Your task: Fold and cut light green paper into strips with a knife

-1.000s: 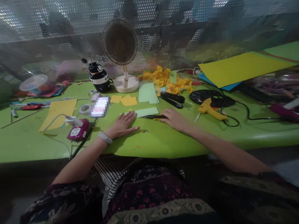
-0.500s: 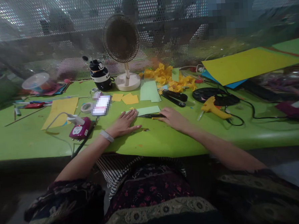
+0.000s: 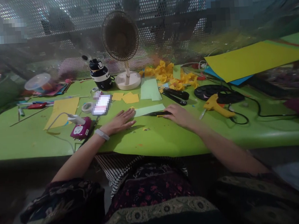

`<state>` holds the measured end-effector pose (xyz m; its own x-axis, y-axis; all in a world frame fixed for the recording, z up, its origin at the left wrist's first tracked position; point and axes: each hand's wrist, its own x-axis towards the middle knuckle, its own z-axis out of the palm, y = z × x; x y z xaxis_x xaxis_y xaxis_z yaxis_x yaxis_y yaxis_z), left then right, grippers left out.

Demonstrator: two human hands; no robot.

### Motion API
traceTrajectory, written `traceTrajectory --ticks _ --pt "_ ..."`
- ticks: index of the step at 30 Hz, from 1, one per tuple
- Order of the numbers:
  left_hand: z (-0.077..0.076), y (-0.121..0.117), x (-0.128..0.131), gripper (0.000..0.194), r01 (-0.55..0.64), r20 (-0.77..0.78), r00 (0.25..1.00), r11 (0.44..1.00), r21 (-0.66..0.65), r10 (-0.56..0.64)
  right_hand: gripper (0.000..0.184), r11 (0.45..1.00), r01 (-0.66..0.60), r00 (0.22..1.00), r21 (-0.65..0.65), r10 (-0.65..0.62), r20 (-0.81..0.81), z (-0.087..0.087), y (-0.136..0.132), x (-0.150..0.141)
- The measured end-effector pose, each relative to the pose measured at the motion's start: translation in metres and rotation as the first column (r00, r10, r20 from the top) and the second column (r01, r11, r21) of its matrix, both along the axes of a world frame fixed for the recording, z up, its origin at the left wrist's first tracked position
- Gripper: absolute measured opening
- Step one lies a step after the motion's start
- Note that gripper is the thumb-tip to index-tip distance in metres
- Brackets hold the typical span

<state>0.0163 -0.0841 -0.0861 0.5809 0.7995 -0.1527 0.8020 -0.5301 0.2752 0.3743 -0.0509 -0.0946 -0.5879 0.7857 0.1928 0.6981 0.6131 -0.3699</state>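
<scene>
A pale green paper strip (image 3: 150,110) lies flat on the table between my hands. My left hand (image 3: 120,122) is open, palm down with fingers spread, its fingertips at the strip's left end by a small yellow scrap. My right hand (image 3: 178,114) is closed around the end of a slim black tool (image 3: 152,114) with a yellow part. The tool lies low along the strip's near edge; its exact kind is unclear, since my fingers cover one end. Small scraps (image 3: 145,129) lie on the green table (image 3: 161,141) nearer to me.
Behind the strip are green sheets (image 3: 148,88), yellow-orange squares (image 3: 130,98), orange paper flowers (image 3: 159,73) and a black stapler (image 3: 175,96). A yellow glue gun (image 3: 218,106) is to the right. On the left are a phone (image 3: 102,104), tape roll (image 3: 87,107) and purple power adapter (image 3: 81,128).
My left hand has slid slightly left and my right hand slightly right with the tool. More of the green strip shows between them. The view has shifted a little.
</scene>
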Motion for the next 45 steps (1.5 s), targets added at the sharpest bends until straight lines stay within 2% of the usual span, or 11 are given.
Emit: traceTrajectory --ticks 7,14,21,27,31,34,36,38,45 --pt "0.002 -0.004 0.003 0.083 -0.009 -0.025 1.0 1.0 -0.005 0.008 0.025 1.0 -0.007 1.0 -0.005 0.007 -0.009 -0.004 0.002 -0.025" --pt "-0.001 -0.002 0.0 0.084 0.001 -0.005 1.0 1.0 0.012 -0.001 0.027 0.999 -0.038 0.999 -0.006 0.037 -0.04 -0.004 -0.004 -0.017" --pt "-0.008 0.002 -0.003 0.081 0.019 0.031 0.999 1.0 0.023 -0.02 0.022 0.999 -0.047 0.999 -0.012 0.047 -0.01 -0.004 0.0 -0.038" --pt "-0.008 -0.001 -0.002 0.08 0.004 0.065 0.998 1.0 0.012 -0.005 0.025 0.997 -0.068 0.997 -0.035 0.067 -0.039 -0.004 -0.006 -0.034" --pt "-0.009 0.01 -0.007 0.069 -0.053 0.187 0.981 0.998 0.015 0.049 0.025 0.998 -0.057 0.997 -0.002 0.057 -0.042 -0.006 -0.007 -0.032" --pt "-0.009 0.028 -0.016 0.046 -0.219 0.308 0.935 0.969 0.111 0.176 0.025 0.997 -0.075 0.996 0.03 0.076 -0.035 -0.006 -0.006 -0.033" --pt "-0.007 0.041 -0.02 0.03 -0.304 0.324 0.912 0.944 0.128 0.25 0.025 0.996 -0.079 0.996 0.043 0.08 -0.028 -0.007 -0.005 -0.032" --pt "-0.006 0.049 -0.022 0.025 -0.307 0.28 0.922 0.946 0.106 0.268 0.025 0.996 -0.076 0.997 0.041 0.077 -0.024 -0.007 -0.005 -0.031" --pt "-0.011 0.053 -0.02 0.021 -0.185 0.237 0.961 0.966 0.179 0.14 0.025 0.997 -0.074 0.997 0.032 0.075 -0.032 -0.007 -0.004 -0.036"
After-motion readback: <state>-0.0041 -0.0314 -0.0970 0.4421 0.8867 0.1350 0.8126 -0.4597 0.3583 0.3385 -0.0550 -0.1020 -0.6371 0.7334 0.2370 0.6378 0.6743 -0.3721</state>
